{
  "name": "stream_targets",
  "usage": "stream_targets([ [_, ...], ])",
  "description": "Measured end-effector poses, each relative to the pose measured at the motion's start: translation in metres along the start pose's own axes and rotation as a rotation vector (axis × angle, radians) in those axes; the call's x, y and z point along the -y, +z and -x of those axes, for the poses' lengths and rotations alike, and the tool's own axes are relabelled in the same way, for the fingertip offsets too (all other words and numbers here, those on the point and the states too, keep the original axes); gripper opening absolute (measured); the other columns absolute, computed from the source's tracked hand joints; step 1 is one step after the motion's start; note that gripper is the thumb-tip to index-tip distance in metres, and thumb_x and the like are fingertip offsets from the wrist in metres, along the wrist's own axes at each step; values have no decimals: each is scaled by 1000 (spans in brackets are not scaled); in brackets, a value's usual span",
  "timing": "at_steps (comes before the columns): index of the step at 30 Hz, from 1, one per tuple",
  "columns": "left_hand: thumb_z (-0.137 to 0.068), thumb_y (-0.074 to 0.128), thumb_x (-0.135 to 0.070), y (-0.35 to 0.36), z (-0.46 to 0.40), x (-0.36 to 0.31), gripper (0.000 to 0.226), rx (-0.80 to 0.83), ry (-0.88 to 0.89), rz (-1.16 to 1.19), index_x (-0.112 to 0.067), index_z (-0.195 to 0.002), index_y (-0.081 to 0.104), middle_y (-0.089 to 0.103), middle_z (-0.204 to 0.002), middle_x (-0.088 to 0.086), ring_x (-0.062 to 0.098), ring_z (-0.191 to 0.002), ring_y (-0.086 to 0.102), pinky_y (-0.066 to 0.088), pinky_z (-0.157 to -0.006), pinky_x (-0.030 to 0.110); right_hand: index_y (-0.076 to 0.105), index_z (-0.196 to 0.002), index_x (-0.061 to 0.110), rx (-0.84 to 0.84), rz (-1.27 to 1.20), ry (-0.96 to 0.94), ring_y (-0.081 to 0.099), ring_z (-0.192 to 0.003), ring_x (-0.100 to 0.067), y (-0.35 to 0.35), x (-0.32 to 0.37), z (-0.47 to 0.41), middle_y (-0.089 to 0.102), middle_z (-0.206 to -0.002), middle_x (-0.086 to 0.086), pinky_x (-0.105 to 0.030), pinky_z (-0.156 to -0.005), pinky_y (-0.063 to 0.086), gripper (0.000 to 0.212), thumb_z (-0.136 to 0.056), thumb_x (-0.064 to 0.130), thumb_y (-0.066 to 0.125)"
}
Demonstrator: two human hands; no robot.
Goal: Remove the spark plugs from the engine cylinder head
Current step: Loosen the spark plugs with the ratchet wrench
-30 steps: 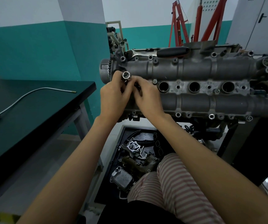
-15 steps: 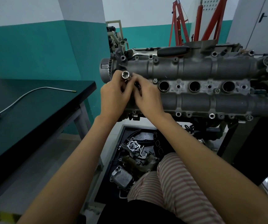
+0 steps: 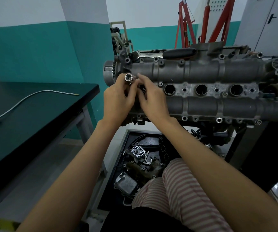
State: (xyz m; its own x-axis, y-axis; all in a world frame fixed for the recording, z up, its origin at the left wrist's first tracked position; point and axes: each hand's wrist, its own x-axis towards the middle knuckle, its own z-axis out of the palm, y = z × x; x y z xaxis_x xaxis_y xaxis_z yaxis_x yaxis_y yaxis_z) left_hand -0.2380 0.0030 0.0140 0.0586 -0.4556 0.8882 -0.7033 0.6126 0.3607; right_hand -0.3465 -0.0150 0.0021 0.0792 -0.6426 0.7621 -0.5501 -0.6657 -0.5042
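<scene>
The grey cylinder head (image 3: 202, 71) stands on a stand in front of me, with three open spark plug wells (image 3: 201, 89) in a row to the right of my hands. My left hand (image 3: 118, 99) grips a shiny silver socket (image 3: 128, 78), its open end facing me, at the leftmost well. My right hand (image 3: 151, 97) lies close beside it, fingers reaching to the socket's lower part near the dark leftmost well (image 3: 142, 88). Whether a spark plug sits in the socket is hidden.
A ratchet with a black handle (image 3: 178, 53) lies on top of the engine. A dark green table (image 3: 34, 106) at the left carries a thin flexible metal rod (image 3: 34, 96). A black tray (image 3: 128, 133) of engine parts sits on the floor below. Red hoist frames (image 3: 202, 20) stand behind.
Both hands stay at the leftmost well. The socket has risen slightly in my left hand, and my right fingers have shifted a little along it.
</scene>
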Motion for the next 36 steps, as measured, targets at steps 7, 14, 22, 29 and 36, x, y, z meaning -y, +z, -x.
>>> stream_targets([
  [7, -86, 65, -32, 3, -1, -2, 28, -10, -33, 28, -14, -77, 46, 48, -55, -3, 11, -46, 41, 31, -46, 21, 58, -94, 6, -62, -11, 63, 40, -65, -1, 1, -2, -3, 58, -91, -7, -9, -60, 34, 11, -85, 10, 62],
  [14, -90, 58, -24, 0, -1, 1, 20, -10, 8, -3, -4, -86, 59, 43, -54, -12, 9, -50, 40, 27, -48, 17, 52, -126, 5, 20, 67, -10, 59, -102, -22, -1, 1, -2, 63, -116, -10, -26, -86, 45, 35, -91, 6, 48],
  [22, -87, 62, -33, 1, 0, -2, 27, 4, -29, 20, -6, -89, 55, 53, -60, -6, 11, -50, 42, 33, -49, 19, 58, -98, 2, -40, 32, 21, 54, -84, -19, -1, 2, -1, 59, -98, -10, -34, -75, 46, 12, -87, 8, 56],
  [29, -89, 59, -29, 1, 0, -1, 27, -10, -19, -8, -5, -79, 54, 43, -52, -6, 10, -44, 36, 26, -47, 20, 43, -132, 2, 4, 29, 2, 58, -102, -23, -1, 1, 0, 58, -121, -14, -30, -88, 45, 46, -88, 10, 56],
  [36, -88, 59, -30, -1, 0, -4, 26, 30, -3, -25, -7, -99, 57, 45, -55, -11, 8, -43, 37, 30, -46, 17, 59, -107, 4, -19, 19, 12, 58, -89, -22, -1, 1, -1, 63, -100, -10, -36, -77, 47, 20, -89, 4, 51],
])
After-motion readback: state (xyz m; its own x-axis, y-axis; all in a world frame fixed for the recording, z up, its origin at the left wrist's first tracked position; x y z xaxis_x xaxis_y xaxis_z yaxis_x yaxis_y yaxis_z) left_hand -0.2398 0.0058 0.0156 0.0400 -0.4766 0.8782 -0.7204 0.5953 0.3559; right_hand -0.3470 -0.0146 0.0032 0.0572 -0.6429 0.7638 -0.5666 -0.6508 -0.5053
